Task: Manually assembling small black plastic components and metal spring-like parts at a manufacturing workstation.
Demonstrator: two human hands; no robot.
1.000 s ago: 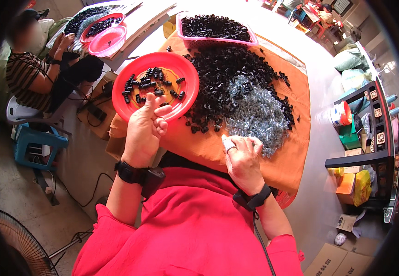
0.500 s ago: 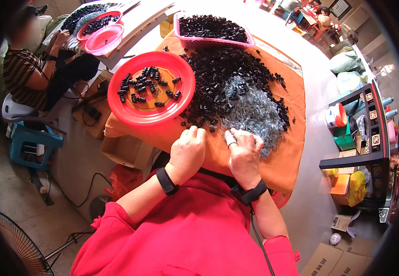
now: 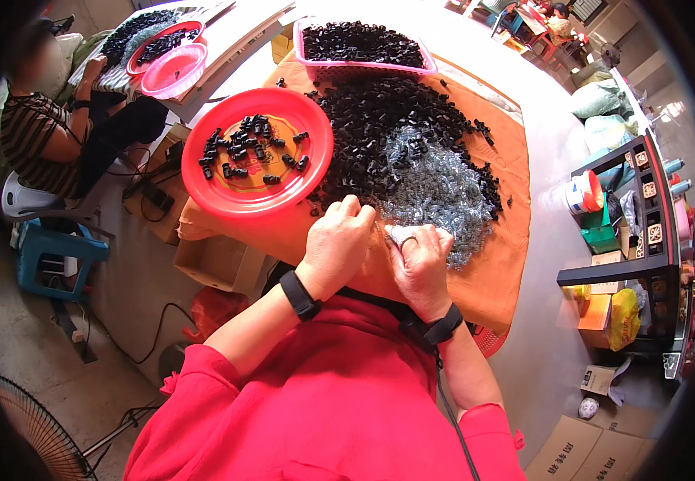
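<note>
My left hand [image 3: 338, 247] is closed over the table's near side, its fingertips at the edge of a heap of small black plastic parts [image 3: 387, 120]. Just to its right, my right hand [image 3: 423, 264] has its fingers drawn together, with a white wrap on one finger and a ring. Whatever either hand pinches is too small or hidden to name. Beyond my right hand lies a pile of small clear plastic pieces [image 3: 443, 208]. A red round tray [image 3: 197, 172] left of my hands bears several black cylindrical parts [image 3: 239, 148].
An orange cloth [image 3: 475, 297] covers the table. A pink basket [image 3: 363, 70] full of black parts stands at its far side. Leftward, a person in a striped shirt [image 3: 47, 132] sits by another table with red and pink basins [image 3: 175, 74]. A black shelf [image 3: 620, 276] stands at right.
My left hand has moved up and to the right, closer to my right hand. The right hand has turned slightly, fingers still together. The whole view has shifted a little.
</note>
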